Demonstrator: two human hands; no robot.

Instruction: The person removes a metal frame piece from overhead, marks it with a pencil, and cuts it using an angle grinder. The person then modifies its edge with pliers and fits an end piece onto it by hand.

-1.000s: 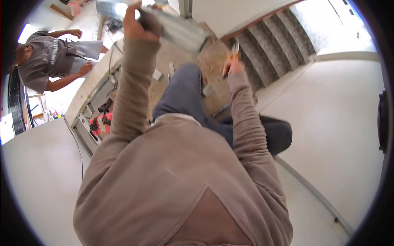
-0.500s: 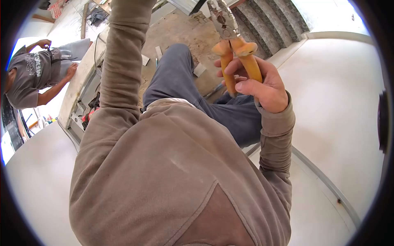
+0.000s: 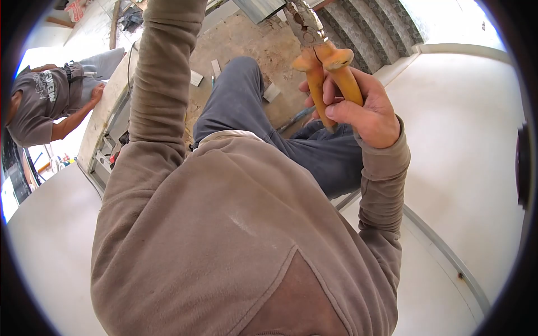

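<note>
My right hand [image 3: 374, 115] is closed around the orange-yellow handles of a pair of combination pliers [image 3: 339, 78]. The worn, paint-specked jaws point up towards the top edge, and their tips are cut off by the frame. Close to the jaws, a grey sheet-metal profile [image 3: 260, 7] comes in from the top; whether they touch it I cannot tell. My left arm [image 3: 165, 73], in a brown sleeve, reaches up past the top edge, so the left hand is out of sight.
At the left, a person in a grey T-shirt [image 3: 39, 106] stands by a pale ledge [image 3: 106, 103]. Ahead are a dusty brown board [image 3: 241, 39] with small offcuts and grey patterned steps [image 3: 364, 33]. White panels [image 3: 459, 123] lie to my right and left.
The pliers and my right hand have shifted slightly right. My left sleeve has moved a little left, and more of the metal profile shows. The other person's raised hand has lowered.
</note>
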